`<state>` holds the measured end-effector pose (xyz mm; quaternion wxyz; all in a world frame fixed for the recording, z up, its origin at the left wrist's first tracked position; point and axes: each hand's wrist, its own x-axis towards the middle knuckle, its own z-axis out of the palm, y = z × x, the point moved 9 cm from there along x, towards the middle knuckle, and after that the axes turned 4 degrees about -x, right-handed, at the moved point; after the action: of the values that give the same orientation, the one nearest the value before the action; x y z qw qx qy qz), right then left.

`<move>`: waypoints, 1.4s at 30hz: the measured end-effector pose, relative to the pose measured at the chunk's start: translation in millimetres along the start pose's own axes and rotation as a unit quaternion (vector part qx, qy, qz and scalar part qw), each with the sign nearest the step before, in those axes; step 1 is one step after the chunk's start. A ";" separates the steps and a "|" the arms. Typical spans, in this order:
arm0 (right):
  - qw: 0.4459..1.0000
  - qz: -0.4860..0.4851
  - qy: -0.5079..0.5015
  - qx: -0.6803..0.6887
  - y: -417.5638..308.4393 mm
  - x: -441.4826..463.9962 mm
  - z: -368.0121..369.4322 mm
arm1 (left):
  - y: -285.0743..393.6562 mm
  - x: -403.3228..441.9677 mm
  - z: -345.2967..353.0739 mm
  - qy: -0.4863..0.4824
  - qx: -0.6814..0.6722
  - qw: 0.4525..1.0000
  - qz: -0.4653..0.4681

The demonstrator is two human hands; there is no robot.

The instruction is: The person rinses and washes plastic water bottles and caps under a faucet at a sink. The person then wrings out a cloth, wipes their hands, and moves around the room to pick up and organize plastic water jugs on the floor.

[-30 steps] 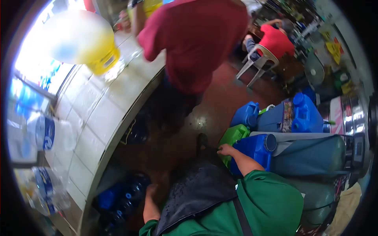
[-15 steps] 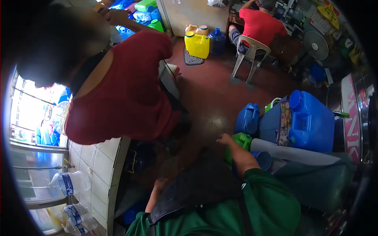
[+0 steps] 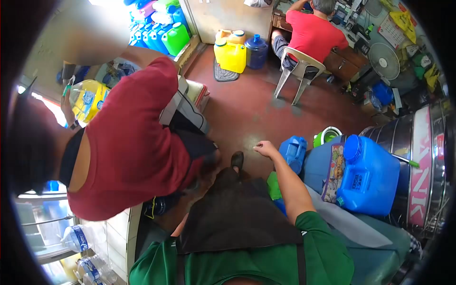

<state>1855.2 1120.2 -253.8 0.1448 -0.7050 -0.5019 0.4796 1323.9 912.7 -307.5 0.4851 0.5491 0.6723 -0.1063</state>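
My right hand reaches forward at waist height, its fingers curled together in a loose fist. Whatever may be inside it is hidden. Just beyond and to its right is a small blue jug, apart from the hand as far as I can see. A green container shows below my right forearm. Of my left arm only a bit of forearm appears beside the dark apron; that hand and its fingers are hidden.
A person in a maroon shirt stands close on the left, near a yellow-labelled bottle. A large blue container stands at right. Ahead are a yellow container and a seated person in red.
My view has shifted forward and down. The person in maroon has turned and bent left, with an arm lowered. My left hand has slipped out of sight behind the apron.
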 end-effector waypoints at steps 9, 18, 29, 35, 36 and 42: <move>0.997 -0.007 0.071 -0.035 2.2 68.5 -83.5 | 96.1 86.2 -39.9 0.009 -0.016 1.000 0.010; 0.958 0.274 -0.078 -0.023 207.5 17.8 -78.3 | 197.3 127.1 -97.6 0.033 -0.032 0.999 -0.005; 0.964 0.152 -0.139 -0.167 246.9 160.0 -173.6 | 266.8 147.9 -75.8 0.069 -0.092 0.992 -0.049; 0.984 0.037 0.003 -0.175 114.5 316.7 -279.9 | 271.8 169.4 -54.5 0.097 -0.152 0.982 -0.051; 0.983 0.023 0.011 -0.180 89.7 340.0 -289.1 | 273.2 176.9 -52.6 0.102 -0.162 0.980 -0.049; 0.986 -0.026 0.026 -0.165 -55.9 433.7 -314.1 | 284.8 242.6 -48.2 0.158 -0.253 0.954 0.034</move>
<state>2097.1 1599.9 -289.3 0.0518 -0.7182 -0.5887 0.3673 1555.5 1206.0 -358.6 0.4989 0.4411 0.7259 0.1719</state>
